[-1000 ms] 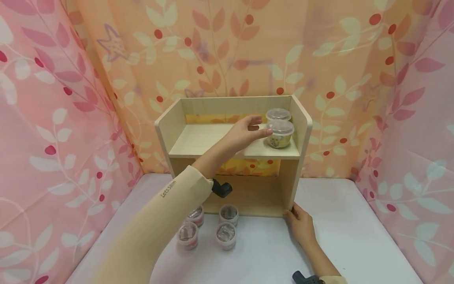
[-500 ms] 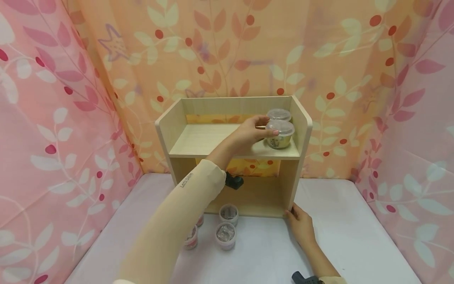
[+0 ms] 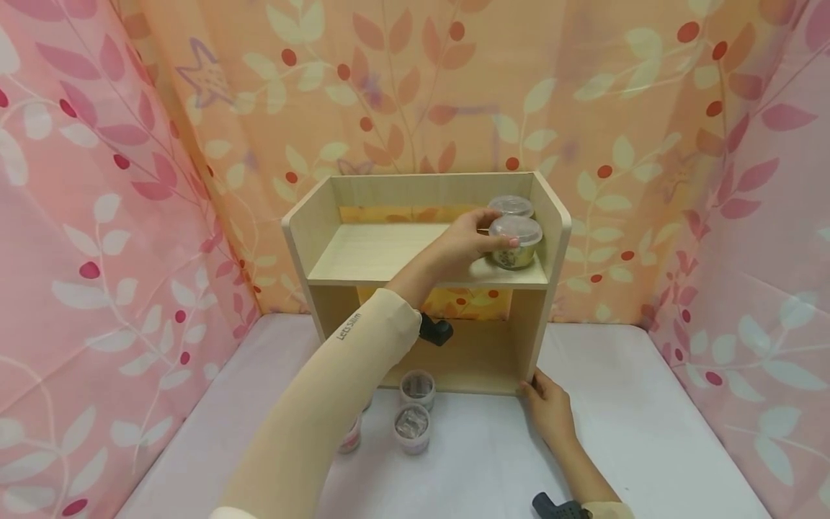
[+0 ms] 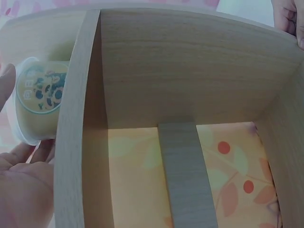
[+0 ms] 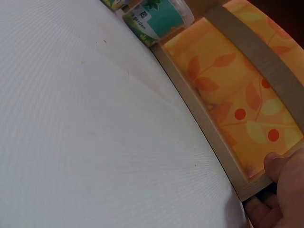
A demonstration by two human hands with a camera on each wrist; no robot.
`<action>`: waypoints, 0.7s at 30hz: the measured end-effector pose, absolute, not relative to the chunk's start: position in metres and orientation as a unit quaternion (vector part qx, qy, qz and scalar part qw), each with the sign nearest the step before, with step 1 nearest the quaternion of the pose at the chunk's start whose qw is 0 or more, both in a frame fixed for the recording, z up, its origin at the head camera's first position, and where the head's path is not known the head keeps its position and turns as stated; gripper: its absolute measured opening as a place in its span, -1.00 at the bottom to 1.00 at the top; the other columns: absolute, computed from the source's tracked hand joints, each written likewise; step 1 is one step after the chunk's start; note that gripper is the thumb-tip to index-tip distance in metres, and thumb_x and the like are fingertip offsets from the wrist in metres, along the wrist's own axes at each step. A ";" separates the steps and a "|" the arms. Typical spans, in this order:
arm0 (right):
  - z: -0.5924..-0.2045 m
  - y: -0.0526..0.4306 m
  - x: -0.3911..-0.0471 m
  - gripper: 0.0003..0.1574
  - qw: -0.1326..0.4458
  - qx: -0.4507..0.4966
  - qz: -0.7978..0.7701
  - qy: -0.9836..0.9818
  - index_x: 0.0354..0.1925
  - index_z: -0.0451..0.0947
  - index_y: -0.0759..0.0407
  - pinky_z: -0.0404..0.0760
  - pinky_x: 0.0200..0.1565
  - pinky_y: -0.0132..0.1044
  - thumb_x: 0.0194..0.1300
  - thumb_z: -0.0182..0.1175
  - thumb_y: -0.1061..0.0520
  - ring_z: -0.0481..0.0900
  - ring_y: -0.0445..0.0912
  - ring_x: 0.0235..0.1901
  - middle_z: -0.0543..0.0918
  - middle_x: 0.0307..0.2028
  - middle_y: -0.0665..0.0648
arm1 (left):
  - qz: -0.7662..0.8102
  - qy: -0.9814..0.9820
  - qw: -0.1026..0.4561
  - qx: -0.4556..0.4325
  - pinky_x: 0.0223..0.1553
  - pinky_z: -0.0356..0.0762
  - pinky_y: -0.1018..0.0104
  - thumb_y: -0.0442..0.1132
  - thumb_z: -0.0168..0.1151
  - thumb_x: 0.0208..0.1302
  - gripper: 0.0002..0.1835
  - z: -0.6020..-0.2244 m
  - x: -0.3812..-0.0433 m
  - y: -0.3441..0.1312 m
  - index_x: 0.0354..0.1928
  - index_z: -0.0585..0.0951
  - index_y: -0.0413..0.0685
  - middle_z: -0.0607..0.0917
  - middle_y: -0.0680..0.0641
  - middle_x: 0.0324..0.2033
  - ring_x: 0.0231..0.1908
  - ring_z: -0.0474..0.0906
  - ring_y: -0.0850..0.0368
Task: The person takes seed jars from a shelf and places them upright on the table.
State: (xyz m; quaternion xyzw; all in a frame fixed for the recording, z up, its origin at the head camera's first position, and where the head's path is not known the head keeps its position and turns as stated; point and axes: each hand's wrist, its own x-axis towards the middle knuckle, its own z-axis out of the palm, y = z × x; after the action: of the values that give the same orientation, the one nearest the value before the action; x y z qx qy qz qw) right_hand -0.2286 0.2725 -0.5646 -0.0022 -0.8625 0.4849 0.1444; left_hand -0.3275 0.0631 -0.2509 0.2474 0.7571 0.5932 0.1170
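Orange cloth with leaves and red dots hangs at the back, and pink leafy cloth hangs on both sides. Under it all is a white table. On the table stands a pale wooden shelf with one board up high and one down low.

The left arm, in a cream sleeve, reaches up across the front of the shelf. The left hand pinches the front tub, with the thumb on the near side and the fingers on the far side. This tub is upright at the right end of the top board, and the back tub is right behind it.

The right hand is down low. It grips the bottom right corner of the shelf, with the thumb on the front edge and the fingers around the outside.

Two tubs with clear tops sit on the table by the shelf. A pink tub is partly hidden by the sleeve.
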 end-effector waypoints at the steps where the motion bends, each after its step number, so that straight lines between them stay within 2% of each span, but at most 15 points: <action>1: -0.564 0.272 -0.229 -0.35 0.143 -0.003 0.486 -0.862 0.43 0.34 0.39 0.60 0.18 0.01 0.52 0.19 0.11 0.53 0.26 0.27 0.55 0.25 0.43 | 0.589 0.760 0.117 0.249 0.23 0.53 0.33 -0.11 0.50 0.25 -0.15 -0.251 -0.327 0.064 0.50 0.31 -0.11 0.53 0.01 0.25 0.19 0.50 0.13; 5: -0.563 0.272 -0.228 -0.34 0.132 -0.006 0.491 -0.861 0.44 0.33 0.39 0.58 0.21 -0.01 0.54 0.17 0.10 0.50 0.24 0.30 0.53 0.28 0.42 | 0.564 0.777 0.104 0.259 0.19 0.51 0.38 -0.07 0.51 0.24 -0.13 -0.250 -0.326 0.066 0.51 0.31 -0.09 0.53 0.02 0.25 0.18 0.50 0.15; 12: -0.564 0.273 -0.228 -0.34 0.130 -0.010 0.492 -0.861 0.45 0.33 0.36 0.59 0.20 -0.01 0.52 0.18 0.12 0.52 0.23 0.29 0.55 0.27 0.41 | 0.549 0.788 0.098 0.259 0.25 0.47 0.33 -0.02 0.53 0.21 -0.12 -0.249 -0.322 0.069 0.51 0.33 -0.02 0.50 0.00 0.31 0.22 0.48 0.15; 21: -0.564 0.272 -0.228 -0.36 0.137 -0.009 0.499 -0.856 0.43 0.35 0.38 0.60 0.18 -0.02 0.52 0.19 0.13 0.52 0.23 0.28 0.55 0.26 0.42 | 0.557 0.789 0.077 0.248 0.26 0.46 0.35 -0.02 0.58 0.14 -0.15 -0.251 -0.320 0.071 0.45 0.40 0.00 0.55 0.03 0.24 0.18 0.49 0.18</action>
State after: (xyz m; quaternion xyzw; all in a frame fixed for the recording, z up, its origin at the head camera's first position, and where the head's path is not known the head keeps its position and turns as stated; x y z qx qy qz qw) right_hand -0.2282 0.2719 -0.5638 -0.0086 -0.8559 0.4987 0.1367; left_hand -0.3199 0.0714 -0.2513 0.2482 0.7887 0.5572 0.0766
